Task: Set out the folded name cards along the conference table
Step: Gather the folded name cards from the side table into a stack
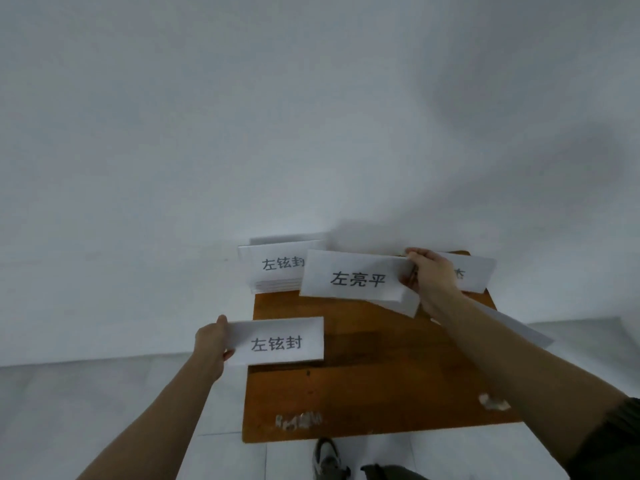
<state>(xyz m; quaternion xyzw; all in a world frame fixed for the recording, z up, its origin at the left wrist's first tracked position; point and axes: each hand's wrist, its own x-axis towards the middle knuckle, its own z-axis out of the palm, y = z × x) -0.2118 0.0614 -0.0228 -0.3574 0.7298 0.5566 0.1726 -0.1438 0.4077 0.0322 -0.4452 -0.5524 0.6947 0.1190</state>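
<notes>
Left hand (211, 344): closed on the left end of the left card (280, 341), thumb over the top edge and fingers curled beneath. This folded white card bears the printed characters 左铉封. It sits over the left edge of the wooden table (363, 382), partly overhanging it. Whether it rests on the surface cannot be told.

Right hand (429, 278): clamped on the right end of the centre card (353, 278), thumb on the top fold and fingers wrapped over the face. The card reads 左亮平 and is tilted, its folded lower flap showing beneath at the right. It is held over the back half of the table.

Surroundings: a stack (273, 271) of further folded cards stands at the back left corner against the white wall (311, 116), its front card also reading 左铉封. The centre card overlaps the stack's right end. A far-right card (476, 271) lies behind the right hand, its print mostly hidden. A white sheet (516, 329) projects from under the right forearm at the table's right edge. Pale scuffs (298, 420) mark the near edge of the table. A shoe (325, 459) stands on the tiled floor (104, 393) below it.
</notes>
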